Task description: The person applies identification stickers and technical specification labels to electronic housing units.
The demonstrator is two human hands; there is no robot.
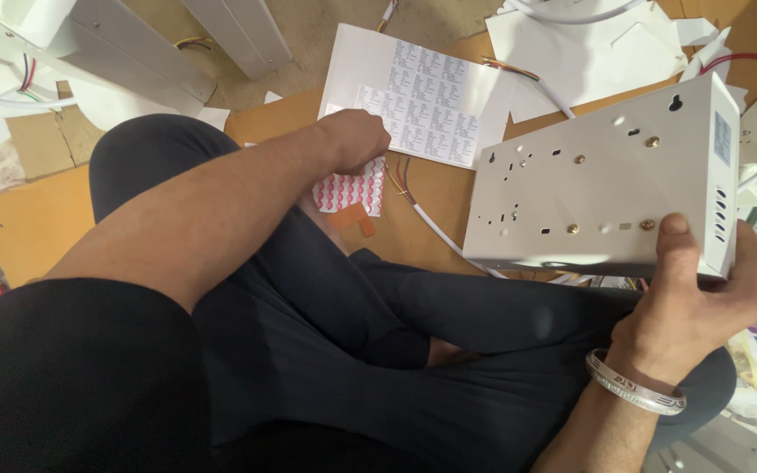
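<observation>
A: Head view first. White metal enclosure [602, 180], propped on the crossed legs [396, 333], tilted, drilled back panel up. Right hand [703, 298] clamped on its near corner, thumb flat on the panel, fingers wrapped under the vented end.

B: And the left hand [352, 140]?

A: Well to the left of the enclosure, closed into a fist, pressing on or pinching a red-and-white patterned sheet [352, 191]. Hard to tell which.

B: Anything else near the enclosure?

A: Printed label sheet [413, 96] up and left of it, on the cardboard floor covering [37, 223]. White cable [431, 223] running under its left edge. Loose white paper [589, 44] just above it.

B: Handling?

A: Likely stiff sheet metal, hollow, moderately light, but awkward and long for one hand. Painted faces probably smooth and a bit slippery; edges and screw heads could bite. Best held at two opposite ends or along the folded rims, not by the cable. The patterned sheet looks thin and floppy; better pinched at a corner.
</observation>
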